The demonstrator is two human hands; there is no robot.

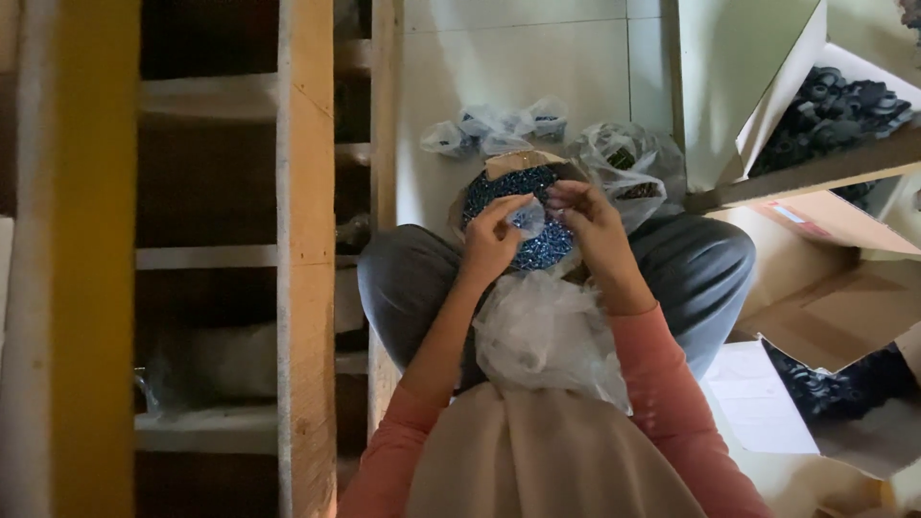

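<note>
Both hands hold one small clear plastic bag over a round tray of dark blue pieces.

Left hand (491, 240) and right hand (593, 225) meet directly above the round tray (477, 197), fingers of each pinched on the small clear bag (530, 218); the bag's contents cannot be made out. The hands cover much of the tray, and the blue pieces (523, 182) in it are too small to identify. Just below the tray, a crumpled heap of clear plastic (542, 331) lies on the lap and hides the near rim. Beyond the tray, several filled clear bags (499, 127) sit on the pale floor, contents unclear. Right of the tray, an open cardboard box (844, 110) holds dark ring-shaped parts, cut off by the frame edge. Left of the tray, a wooden rack (305, 240) blocks the view; its shelves are too dark to read.
</note>
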